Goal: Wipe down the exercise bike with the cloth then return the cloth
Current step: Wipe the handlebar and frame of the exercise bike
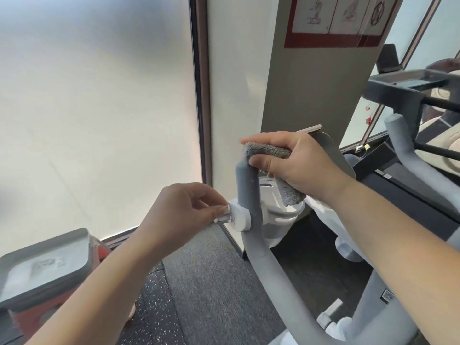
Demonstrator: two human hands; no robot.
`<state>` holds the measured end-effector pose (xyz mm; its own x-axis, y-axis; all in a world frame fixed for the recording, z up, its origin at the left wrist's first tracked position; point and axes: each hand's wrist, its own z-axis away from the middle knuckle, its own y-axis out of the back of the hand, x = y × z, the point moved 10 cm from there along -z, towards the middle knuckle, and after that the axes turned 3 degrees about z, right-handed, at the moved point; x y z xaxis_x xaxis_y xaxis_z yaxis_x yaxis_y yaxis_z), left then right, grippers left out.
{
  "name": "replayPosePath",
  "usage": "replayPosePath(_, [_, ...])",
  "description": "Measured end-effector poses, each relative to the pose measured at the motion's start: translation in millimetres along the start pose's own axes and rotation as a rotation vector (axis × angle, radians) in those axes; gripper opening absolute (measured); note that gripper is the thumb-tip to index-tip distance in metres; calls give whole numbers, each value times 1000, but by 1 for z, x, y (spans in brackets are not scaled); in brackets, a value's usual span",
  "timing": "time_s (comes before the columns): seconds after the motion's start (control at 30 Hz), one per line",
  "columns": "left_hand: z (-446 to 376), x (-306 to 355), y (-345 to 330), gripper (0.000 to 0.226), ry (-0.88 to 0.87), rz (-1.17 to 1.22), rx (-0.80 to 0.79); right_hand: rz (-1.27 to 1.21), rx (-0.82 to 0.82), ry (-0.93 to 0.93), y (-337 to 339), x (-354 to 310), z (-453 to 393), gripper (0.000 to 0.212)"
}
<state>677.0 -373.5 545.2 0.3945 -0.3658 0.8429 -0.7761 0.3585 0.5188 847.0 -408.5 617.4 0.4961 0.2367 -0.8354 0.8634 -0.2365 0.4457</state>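
The exercise bike's grey foam handlebar (pixel 251 220) curves up in the middle of the view. My right hand (pixel 296 165) grips a grey fluffy cloth (pixel 268 151) wrapped over the top end of that bar; a loose end of the cloth hangs down below my palm. My left hand (pixel 184 212) pinches a small white knob (pixel 224 215) on the white clamp (pixel 240 217) fixed to the bar's left side. The bike's white body (pixel 281 220) shows behind the bar.
A frosted glass wall (pixel 99 108) fills the left, with a grey pillar (pixel 321 83) behind the bike. A grey-lidded bin (pixel 44 267) stands at lower left. A treadmill (pixel 410 88) and another grey bar (pixel 403 143) sit on the right. Dark speckled floor lies below.
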Motion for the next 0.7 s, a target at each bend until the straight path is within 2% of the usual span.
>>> replayPosePath(0.07, [-1, 0, 1, 5, -4, -6, 1, 57, -92, 3, -12, 1, 0, 23])
replayPosePath(0.17, [-2, -2, 0, 7, -6, 1, -8, 45, -79, 20, -11, 2, 2, 24])
replayPosePath(0.27, [-3, -2, 0, 9, -19, 19, -19, 52, 38, 30, -6, 3, 8, 23])
replayPosePath(0.4, [-1, -3, -1, 14, -39, 50, -34, 159, 271, 44, 5, -2, 22, 22])
replayPosePath(0.5, [-1, -4, 0, 12, -52, 49, -43, 240, 379, 74, 6, -8, 38, 20])
replayPosePath(0.57, [-2, -4, 1, 11, -67, 45, -42, 260, 393, 56, 3, -6, 51, 19])
replayPosePath(0.7, [-3, 2, 0, 11, -116, 5, -55, 289, 327, -104, -1, 9, 74, 25])
